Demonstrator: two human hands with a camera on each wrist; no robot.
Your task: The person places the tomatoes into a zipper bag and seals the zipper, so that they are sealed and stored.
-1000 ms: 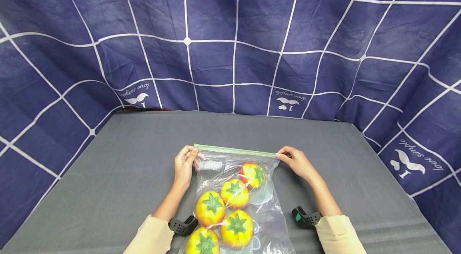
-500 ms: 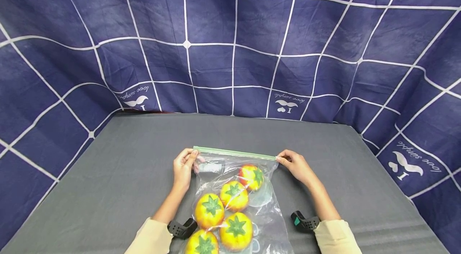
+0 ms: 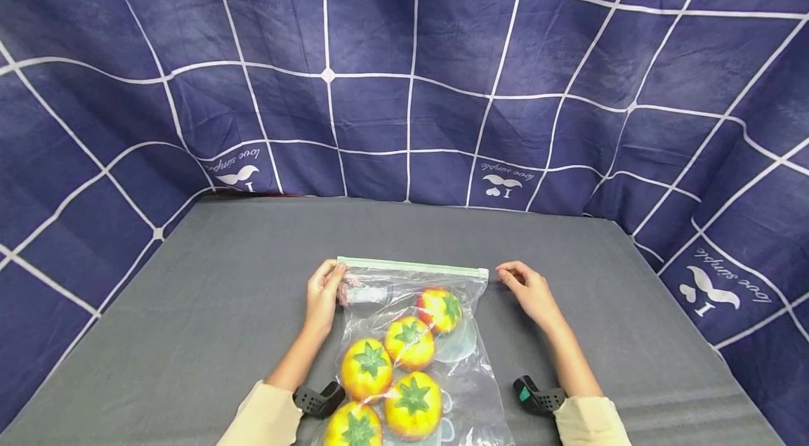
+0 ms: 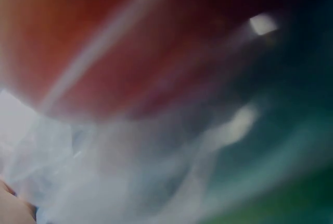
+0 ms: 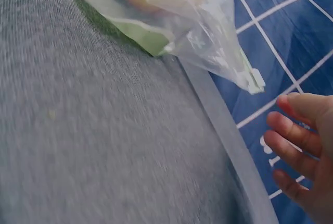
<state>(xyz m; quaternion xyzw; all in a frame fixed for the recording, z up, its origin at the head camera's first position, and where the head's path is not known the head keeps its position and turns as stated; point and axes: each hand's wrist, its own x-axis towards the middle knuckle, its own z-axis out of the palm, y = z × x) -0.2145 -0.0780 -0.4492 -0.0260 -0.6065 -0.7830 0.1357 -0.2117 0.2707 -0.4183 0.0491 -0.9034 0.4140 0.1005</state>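
A clear slider zip bag (image 3: 468, 390) with a pale green top strip holds several round yellow-red fruits (image 3: 413, 404) with green star-shaped tops. My left hand (image 3: 324, 295) pinches the bag's top left corner. The white slider (image 3: 483, 272) sits at the strip's right end. Just right of it, my right hand (image 3: 529, 291) is apart from the bag with fingers loosely bent; the right wrist view shows a gap between its fingertips (image 5: 283, 101) and the slider. Up close in the left wrist view, plastic and a red-orange fruit (image 4: 104, 67) are blurred.
A grey cloth-covered table (image 3: 221, 305) lies under the bag. Behind and beside it hangs a dark blue curtain (image 3: 379, 109) with white grid lines. Black wrist straps (image 3: 319, 399) are on both wrists. The bag's lower end runs out of the head view.
My right hand has let go of the slider corner and moved slightly right, leaving the slider in view. The left hand keeps its pinch on the other corner.
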